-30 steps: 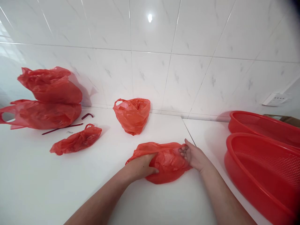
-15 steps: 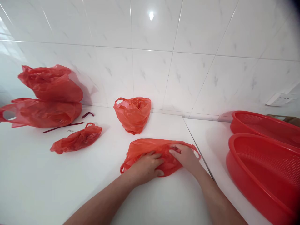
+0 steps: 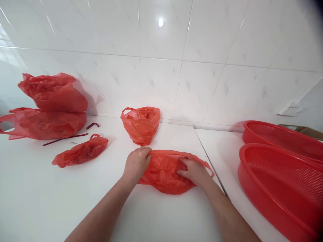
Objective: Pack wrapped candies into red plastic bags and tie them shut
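Observation:
A red plastic bag point(image 3: 165, 173) lies on the white table in front of me, with its mouth turned towards me and crumpled film inside. My left hand point(image 3: 137, 163) is closed on the bag's far left corner, thumb on the near side of the rim. At the right part of the mouth, my right hand point(image 3: 194, 171) has its fingers curled on the film, the thumb a little apart; its fingertips are partly hidden. A loop handle point(image 3: 210, 169) sticks out beyond my right hand. Just behind stands another red plastic bag point(image 3: 142, 124), bunched and upright.
Two stuffed red bags point(image 3: 50, 124) are stacked at the left by the tiled wall. Near them lie a crumpled small red bag point(image 3: 80, 153), a dark red stick point(image 3: 65, 139) and a bent dark red piece point(image 3: 93, 125). Red plastic baskets point(image 3: 254, 178) stand at the right.
My left hand has moved from the middle of the bag to its far left corner and closed there. The bag's mouth is spread wider; my right hand stays at the right.

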Demonstrator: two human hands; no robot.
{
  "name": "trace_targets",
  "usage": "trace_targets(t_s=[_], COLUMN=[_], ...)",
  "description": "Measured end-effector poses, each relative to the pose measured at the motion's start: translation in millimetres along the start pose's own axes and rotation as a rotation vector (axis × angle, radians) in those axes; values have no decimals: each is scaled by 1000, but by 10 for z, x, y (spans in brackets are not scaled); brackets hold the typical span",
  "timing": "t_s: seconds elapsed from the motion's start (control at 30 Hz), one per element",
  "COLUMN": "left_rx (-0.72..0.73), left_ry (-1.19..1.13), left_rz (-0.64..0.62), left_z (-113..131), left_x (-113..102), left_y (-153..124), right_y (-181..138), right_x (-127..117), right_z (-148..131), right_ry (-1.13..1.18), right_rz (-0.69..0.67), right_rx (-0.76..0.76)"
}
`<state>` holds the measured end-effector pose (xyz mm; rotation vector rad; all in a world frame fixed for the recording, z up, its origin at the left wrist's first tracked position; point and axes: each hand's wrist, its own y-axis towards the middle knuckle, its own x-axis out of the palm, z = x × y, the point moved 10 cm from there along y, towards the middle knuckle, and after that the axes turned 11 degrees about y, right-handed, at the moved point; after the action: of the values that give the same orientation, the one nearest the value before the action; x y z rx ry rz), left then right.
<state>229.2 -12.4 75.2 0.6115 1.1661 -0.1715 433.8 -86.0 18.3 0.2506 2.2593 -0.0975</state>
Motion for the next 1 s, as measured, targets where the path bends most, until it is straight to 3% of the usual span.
trace_targets(t_s=[0.13, 0.23, 0.3, 0.4, 0.5, 0.67, 1.0], left_rx=[-177, -289, -377, -464, -501, -514, -526], left_ry=[-409, -761, -1006, -1290, -1419, -1442, -1403], left_rz=[-102, -198, -302, -371, -362, -356, -347], left_z=[-230, -279, -264, -211, -191, -199, -211], left_x=[208, 429, 599, 712, 733, 767, 789], left_y=[0, -25, -64, -103, -112, -125, -111], right_y=[-62, -143, -154, -178, -255, -344, -376], right_x=[-153, -327, -350, -282, -300, -307, -356], right_z=[-228, -328, -288, -337, -451, -555, -585], right_ry=[45, 465, 964, 1643, 1967, 2120, 2143], right_rz=[191, 329, 289, 87, -42, -138, -170], right_rx=[-99, -204, -205, -174, -197, -217, -257])
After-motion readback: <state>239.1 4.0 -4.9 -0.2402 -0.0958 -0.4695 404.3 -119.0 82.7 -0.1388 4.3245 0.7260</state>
